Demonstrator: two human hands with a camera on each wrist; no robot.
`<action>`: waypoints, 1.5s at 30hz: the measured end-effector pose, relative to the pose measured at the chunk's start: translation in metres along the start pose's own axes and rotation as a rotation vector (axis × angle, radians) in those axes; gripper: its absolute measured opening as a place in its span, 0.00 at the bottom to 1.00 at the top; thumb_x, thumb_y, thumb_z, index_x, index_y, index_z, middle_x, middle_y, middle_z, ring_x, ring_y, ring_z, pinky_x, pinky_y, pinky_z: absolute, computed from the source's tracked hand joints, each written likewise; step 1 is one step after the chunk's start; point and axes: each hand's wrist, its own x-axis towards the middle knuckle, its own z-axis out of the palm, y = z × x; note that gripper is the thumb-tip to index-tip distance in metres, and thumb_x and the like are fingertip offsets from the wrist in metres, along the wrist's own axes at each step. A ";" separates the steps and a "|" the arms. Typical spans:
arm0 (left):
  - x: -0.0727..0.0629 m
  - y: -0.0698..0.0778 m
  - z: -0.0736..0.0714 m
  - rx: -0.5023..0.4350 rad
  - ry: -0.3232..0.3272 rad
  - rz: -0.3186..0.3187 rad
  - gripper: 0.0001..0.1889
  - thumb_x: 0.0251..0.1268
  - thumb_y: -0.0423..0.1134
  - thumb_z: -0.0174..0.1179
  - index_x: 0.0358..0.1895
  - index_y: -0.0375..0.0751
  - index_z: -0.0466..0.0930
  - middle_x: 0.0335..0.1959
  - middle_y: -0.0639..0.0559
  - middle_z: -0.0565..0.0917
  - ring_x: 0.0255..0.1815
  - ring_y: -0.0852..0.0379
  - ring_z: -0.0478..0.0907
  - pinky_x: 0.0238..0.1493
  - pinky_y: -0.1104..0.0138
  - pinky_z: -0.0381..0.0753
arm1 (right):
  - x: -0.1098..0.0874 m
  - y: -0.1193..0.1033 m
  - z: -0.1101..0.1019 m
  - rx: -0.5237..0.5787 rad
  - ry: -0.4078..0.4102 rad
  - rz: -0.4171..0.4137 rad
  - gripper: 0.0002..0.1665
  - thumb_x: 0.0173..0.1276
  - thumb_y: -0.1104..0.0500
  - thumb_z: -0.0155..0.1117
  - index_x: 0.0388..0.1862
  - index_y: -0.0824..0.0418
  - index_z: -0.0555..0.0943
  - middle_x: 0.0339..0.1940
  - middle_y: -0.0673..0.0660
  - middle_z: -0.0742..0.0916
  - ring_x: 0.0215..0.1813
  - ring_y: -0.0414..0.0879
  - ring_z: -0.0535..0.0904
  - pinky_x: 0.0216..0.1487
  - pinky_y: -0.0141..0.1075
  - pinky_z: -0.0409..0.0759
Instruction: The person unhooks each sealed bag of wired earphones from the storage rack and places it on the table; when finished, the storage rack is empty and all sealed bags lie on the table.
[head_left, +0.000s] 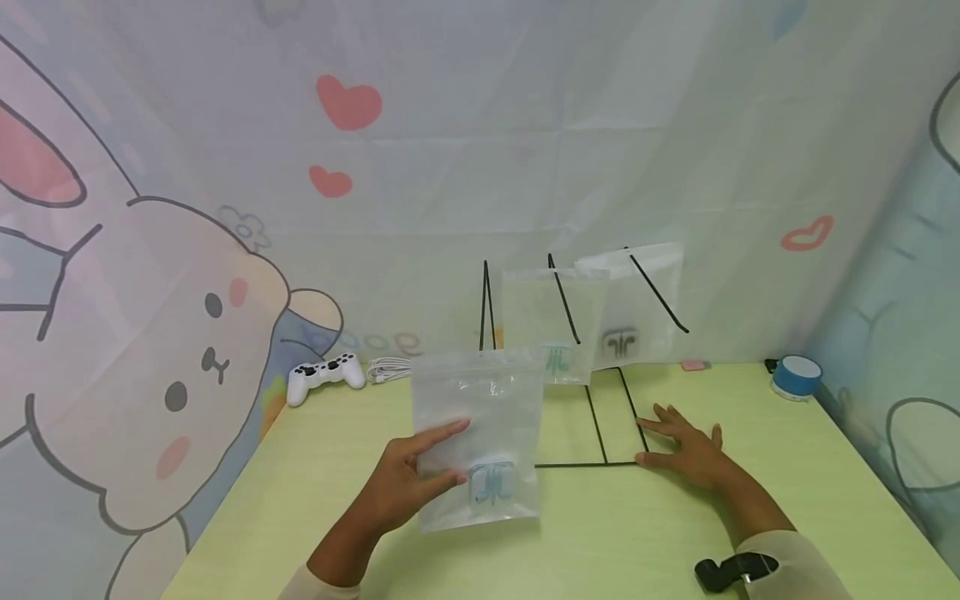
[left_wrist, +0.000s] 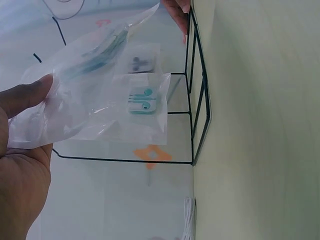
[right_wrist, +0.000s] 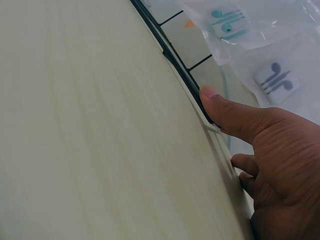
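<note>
My left hand (head_left: 393,487) holds a clear zip bag (head_left: 480,400) between thumb and fingers, in front of a black wire rack (head_left: 570,465). Inside that bag is a flat pack of light-blue earphones (head_left: 491,483). Two more clear bags hang on the rack's prongs: one with teal earphones (head_left: 557,360), the other with dark earphones (head_left: 620,342). At the rack's front right corner rests my right hand (head_left: 690,454), fingers spread. Its thumb (right_wrist: 212,97) presses on the base wire in the right wrist view. The left prong (head_left: 483,308) carries no bag.
A white game controller (head_left: 326,375) and a coiled white cable (head_left: 388,369) lie at the back left of the table (head_left: 615,533). At the back right stands a blue and white round object (head_left: 797,377). A small pink piece (head_left: 693,365) lies by the printed backdrop cloth.
</note>
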 end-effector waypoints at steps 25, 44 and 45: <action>0.016 -0.070 -0.018 -0.248 -0.064 -0.356 0.43 0.60 0.29 0.80 0.81 0.46 0.75 0.69 0.28 0.78 0.50 0.52 0.87 0.47 0.60 0.93 | 0.000 -0.002 -0.001 0.006 0.004 -0.005 0.45 0.69 0.39 0.77 0.80 0.58 0.77 0.89 0.74 0.62 0.90 0.78 0.47 0.70 0.89 0.22; 0.043 -0.109 -0.041 -0.306 -0.085 -0.514 0.44 0.58 0.28 0.78 0.80 0.53 0.76 0.82 0.36 0.71 0.57 0.52 0.87 0.52 0.63 0.91 | 0.000 0.002 0.000 0.015 0.006 -0.012 0.45 0.70 0.40 0.77 0.80 0.57 0.77 0.89 0.73 0.62 0.90 0.78 0.47 0.72 0.87 0.21; 0.044 -0.111 -0.042 -0.311 -0.088 -0.518 0.44 0.58 0.27 0.78 0.81 0.52 0.76 0.83 0.36 0.71 0.57 0.52 0.87 0.53 0.64 0.91 | 0.000 0.001 0.001 0.018 0.005 -0.011 0.45 0.70 0.40 0.77 0.80 0.57 0.77 0.89 0.73 0.62 0.90 0.78 0.46 0.72 0.87 0.21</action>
